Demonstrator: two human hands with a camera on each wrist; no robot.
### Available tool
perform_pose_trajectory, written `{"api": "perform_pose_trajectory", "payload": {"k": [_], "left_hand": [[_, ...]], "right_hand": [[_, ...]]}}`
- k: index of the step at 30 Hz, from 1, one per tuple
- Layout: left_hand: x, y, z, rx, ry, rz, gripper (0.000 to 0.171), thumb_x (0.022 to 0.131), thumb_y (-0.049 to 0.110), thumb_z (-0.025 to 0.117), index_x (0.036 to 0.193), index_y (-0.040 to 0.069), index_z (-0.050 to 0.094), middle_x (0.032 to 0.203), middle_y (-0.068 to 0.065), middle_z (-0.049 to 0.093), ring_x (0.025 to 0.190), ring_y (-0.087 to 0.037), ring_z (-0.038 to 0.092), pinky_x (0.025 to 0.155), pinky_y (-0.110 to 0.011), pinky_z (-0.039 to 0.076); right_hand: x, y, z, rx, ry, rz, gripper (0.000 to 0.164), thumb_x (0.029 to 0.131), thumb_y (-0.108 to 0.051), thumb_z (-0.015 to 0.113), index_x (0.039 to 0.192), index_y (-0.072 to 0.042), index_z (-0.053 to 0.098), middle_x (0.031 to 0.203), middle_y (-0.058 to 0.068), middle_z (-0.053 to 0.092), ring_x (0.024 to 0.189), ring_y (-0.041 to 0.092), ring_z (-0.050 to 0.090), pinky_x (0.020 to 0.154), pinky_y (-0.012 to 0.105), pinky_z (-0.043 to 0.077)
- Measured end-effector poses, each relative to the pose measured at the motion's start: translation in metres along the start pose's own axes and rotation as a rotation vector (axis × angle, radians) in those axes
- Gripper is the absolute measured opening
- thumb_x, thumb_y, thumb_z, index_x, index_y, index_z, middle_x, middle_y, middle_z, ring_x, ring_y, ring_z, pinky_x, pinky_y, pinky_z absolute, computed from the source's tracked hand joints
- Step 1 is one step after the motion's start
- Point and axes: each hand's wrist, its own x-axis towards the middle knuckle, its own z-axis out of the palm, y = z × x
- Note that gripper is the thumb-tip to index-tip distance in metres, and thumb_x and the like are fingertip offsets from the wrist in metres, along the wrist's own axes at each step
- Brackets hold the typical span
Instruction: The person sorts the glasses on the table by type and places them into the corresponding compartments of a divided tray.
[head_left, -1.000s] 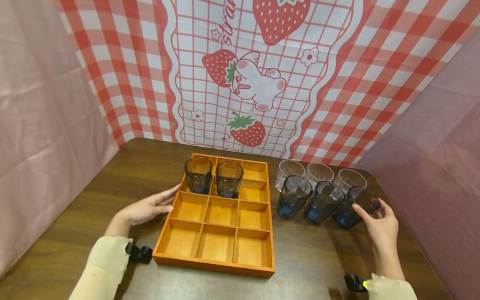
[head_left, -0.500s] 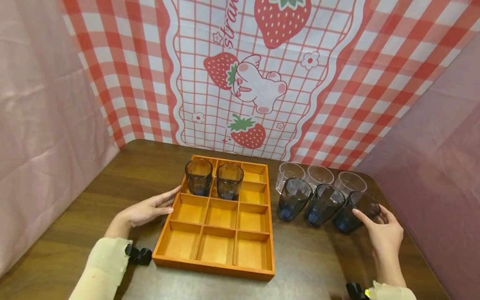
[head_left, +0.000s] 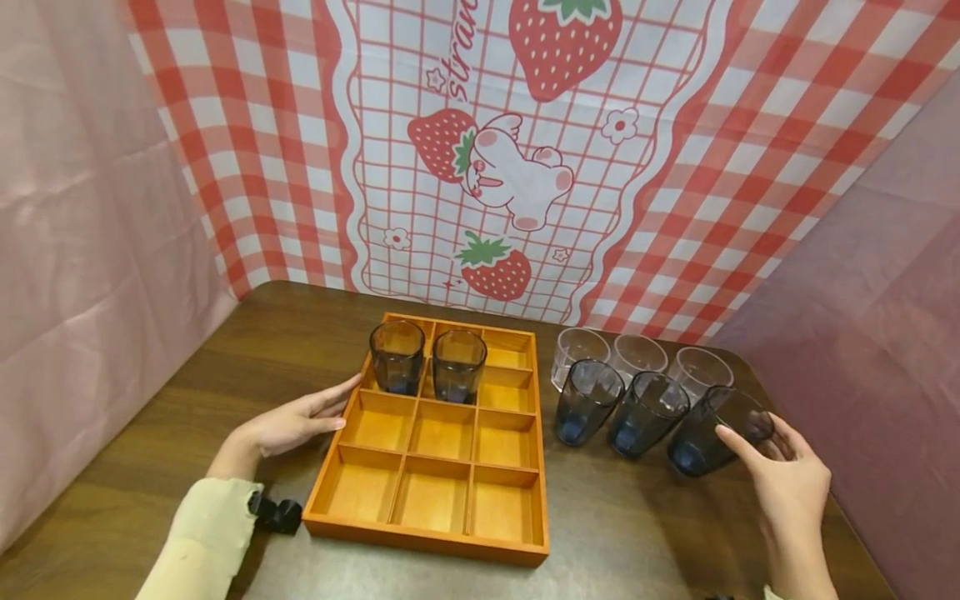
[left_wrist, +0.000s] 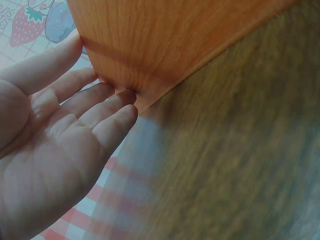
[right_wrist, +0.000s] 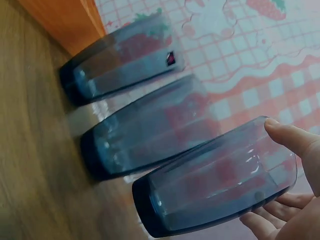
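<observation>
Near the table's (head_left: 622,533) right edge, the right hand (head_left: 787,479) pinches 1 dark glass (head_left: 705,437) near its rim, thumb on the near side and fingers on the far side; whether its base touches the table I cannot tell. It is at the right end of a row with 2 other dark glasses (head_left: 588,408), in front of 3 clear glasses (head_left: 562,367) toward the back right corner. The left hand's (head_left: 292,425) extended fingers, gripping nothing, touch the left side of the wooden tray (head_left: 427,543), where 2 smoky glasses (head_left: 397,367) stand toward the back left corner.
</observation>
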Motion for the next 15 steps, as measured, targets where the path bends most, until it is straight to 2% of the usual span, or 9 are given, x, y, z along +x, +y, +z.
{"api": "perform_pose_trajectory", "payload": {"k": [3, 9, 15], "left_hand": [[0.000, 0.000, 0.000, -0.005, 0.001, 0.000, 0.069, 0.103, 0.016, 0.046, 0.157, 0.007, 0.003, 0.163, -0.020, -0.003, 0.149, -0.041, 0.005, 0.111, -0.025, 0.029], [-0.001, -0.001, 0.000, -0.009, -0.007, 0.017, 0.070, 0.102, 0.016, 0.047, 0.156, 0.006, 0.002, 0.162, -0.022, -0.005, 0.148, -0.044, 0.001, 0.097, -0.004, 0.031], [0.000, -0.002, -0.001, -0.010, -0.005, 0.007, 0.071, 0.102, 0.015, 0.047, 0.157, 0.007, 0.002, 0.163, -0.020, -0.005, 0.148, -0.042, 0.002, 0.097, -0.004, 0.031]], "right_hand": [[-0.008, -0.008, 0.000, 0.017, -0.005, -0.024, 0.068, 0.065, 0.003, 0.086, 0.127, -0.009, 0.062, 0.086, -0.022, 0.069, 0.079, -0.009, 0.064, 0.070, 0.001, 0.045], [-0.024, -0.024, -0.001, 0.058, -0.024, -0.038, 0.062, 0.064, 0.007, 0.085, 0.121, -0.010, 0.068, 0.087, -0.018, 0.074, 0.082, -0.005, 0.067, 0.072, 0.003, 0.047], [-0.037, -0.036, 0.001, 0.097, -0.068, -0.087, 0.060, 0.065, 0.012, 0.083, 0.121, -0.007, 0.068, 0.093, -0.012, 0.075, 0.087, -0.001, 0.069, 0.075, 0.005, 0.049]]}}
